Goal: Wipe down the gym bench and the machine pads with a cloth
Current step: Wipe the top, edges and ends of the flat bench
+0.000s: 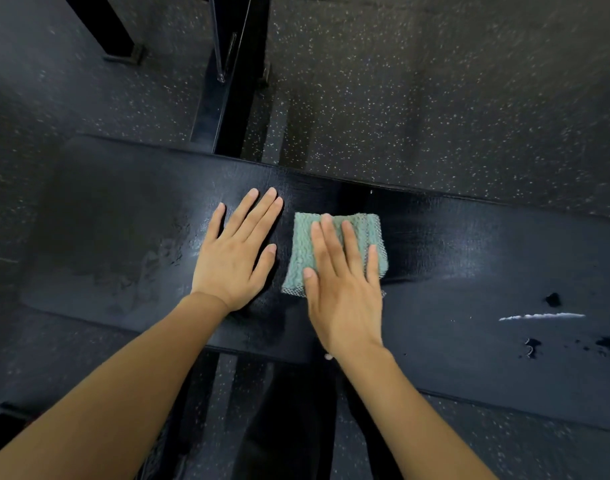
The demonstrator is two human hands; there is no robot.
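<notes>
A black padded gym bench [123, 237] runs across the view, in two pads with a gap near the middle. A folded green cloth [303, 244] lies on the bench beside that gap. My right hand [345, 282] presses flat on the cloth with straight fingers. Just left of the cloth, my left hand [237, 251] rests flat on the bare left pad, fingers spread. The right pad [504, 265] shows worn, torn spots and a white streak near its right end.
Speckled dark rubber floor [435, 98] surrounds the bench. A black steel frame post [234, 91] rises behind the bench at centre, and another frame foot [116, 39] stands at the far left. Frame bars run under the bench toward me.
</notes>
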